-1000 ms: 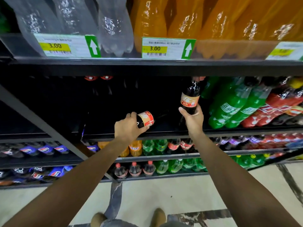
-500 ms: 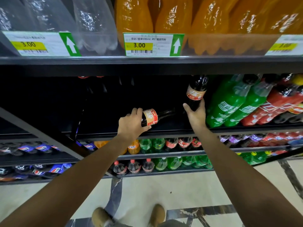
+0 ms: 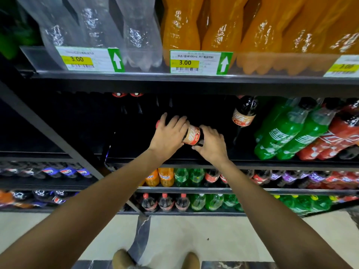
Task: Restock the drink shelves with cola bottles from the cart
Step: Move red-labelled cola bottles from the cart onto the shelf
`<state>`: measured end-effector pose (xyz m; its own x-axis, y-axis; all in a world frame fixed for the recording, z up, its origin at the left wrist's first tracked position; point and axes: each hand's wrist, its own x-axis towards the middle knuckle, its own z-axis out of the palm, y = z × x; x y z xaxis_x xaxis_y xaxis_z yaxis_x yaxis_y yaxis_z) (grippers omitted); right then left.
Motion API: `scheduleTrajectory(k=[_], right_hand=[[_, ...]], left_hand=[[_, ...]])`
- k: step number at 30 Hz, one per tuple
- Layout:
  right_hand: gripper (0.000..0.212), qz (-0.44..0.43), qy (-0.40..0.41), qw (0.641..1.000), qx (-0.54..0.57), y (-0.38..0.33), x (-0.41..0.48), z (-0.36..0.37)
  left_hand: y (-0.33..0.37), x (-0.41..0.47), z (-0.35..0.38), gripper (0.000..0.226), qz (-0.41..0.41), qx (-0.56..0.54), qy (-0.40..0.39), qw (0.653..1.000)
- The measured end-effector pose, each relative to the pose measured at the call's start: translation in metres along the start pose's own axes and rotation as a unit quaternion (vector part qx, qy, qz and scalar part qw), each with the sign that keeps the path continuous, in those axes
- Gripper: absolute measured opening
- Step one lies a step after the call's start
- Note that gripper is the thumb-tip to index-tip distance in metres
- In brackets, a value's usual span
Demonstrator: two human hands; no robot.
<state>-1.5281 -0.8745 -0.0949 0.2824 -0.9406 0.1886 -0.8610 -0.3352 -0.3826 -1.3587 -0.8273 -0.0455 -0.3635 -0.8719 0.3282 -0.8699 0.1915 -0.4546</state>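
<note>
Left hand [image 3: 168,135] fingers curl over the cola bottle [image 3: 192,136]; right hand [image 3: 212,145] fingers grip its base. Bottle lies sideways on the shelf [image 3: 272,165], dark with a red label.

dark shelf bay [image 3: 136,133] open (green bottles [image 3: 281,136] wall right).

Bare hands: two were counted, the left hand [image 3: 169,136] and the right hand [image 3: 211,147].
Dark plastic cola bottles with red-and-cream labels: two were made out, a lying cola bottle [image 3: 192,135] and an upright cola bottle [image 3: 243,115].
Green plastic bottles [image 3: 279,133]: two were counted.
White-and-yellow paper price tags [image 3: 200,62]: three were seen, one of them blurred.
Small red-capped dark bottles [image 3: 165,202]: three were counted in a row.
Brown shoes [image 3: 122,257]: two were seen.
</note>
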Motion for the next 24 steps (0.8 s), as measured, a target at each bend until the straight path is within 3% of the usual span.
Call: scheduleTrajectory(k=[3, 5, 7, 9, 11, 13, 15, 19, 24], right_hand=[[0.073, 0.045, 0.051, 0.998, 0.013, -0.003, -0.001, 0.002], [0.074, 0.078, 0.068, 0.994, 0.034, -0.002, 0.001, -0.001], [0.074, 0.118, 0.071, 0.986, 0.095, -0.001, 0.005, -0.005], [0.069, 0.157, 0.061, 0.963, 0.211, -0.001, 0.010, -0.008], [0.065, 0.174, 0.055, 0.936, 0.300, 0.001, 0.011, -0.008], [0.067, 0.171, 0.060, 0.932, 0.312, 0.004, 0.010, -0.008], [0.069, 0.170, 0.058, 0.939, 0.293, 0.006, 0.008, -0.007], [0.080, 0.175, 0.022, 0.942, 0.285, 0.010, 0.006, -0.006], [0.072, 0.143, -0.043, 0.905, 0.399, 0.026, -0.002, -0.013]], left_hand=[[0.010, -0.003, -0.005, 0.046, -0.019, -0.121, 0.098, 0.988], [0.017, -0.007, -0.002, 0.036, -0.016, -0.189, 0.122, 0.974], [0.026, -0.010, 0.003, 0.036, -0.065, -0.259, 0.056, 0.962], [0.036, -0.009, 0.012, 0.045, -0.140, -0.358, -0.039, 0.922], [0.045, -0.002, 0.021, 0.060, -0.193, -0.475, -0.104, 0.852], [0.054, 0.007, 0.026, 0.076, -0.191, -0.576, -0.146, 0.781], [0.061, 0.011, 0.031, 0.084, -0.167, -0.640, -0.164, 0.732], [0.070, 0.008, 0.044, 0.083, -0.183, -0.700, -0.164, 0.670], [0.072, 0.010, 0.052, 0.080, -0.186, -0.720, -0.162, 0.649]])
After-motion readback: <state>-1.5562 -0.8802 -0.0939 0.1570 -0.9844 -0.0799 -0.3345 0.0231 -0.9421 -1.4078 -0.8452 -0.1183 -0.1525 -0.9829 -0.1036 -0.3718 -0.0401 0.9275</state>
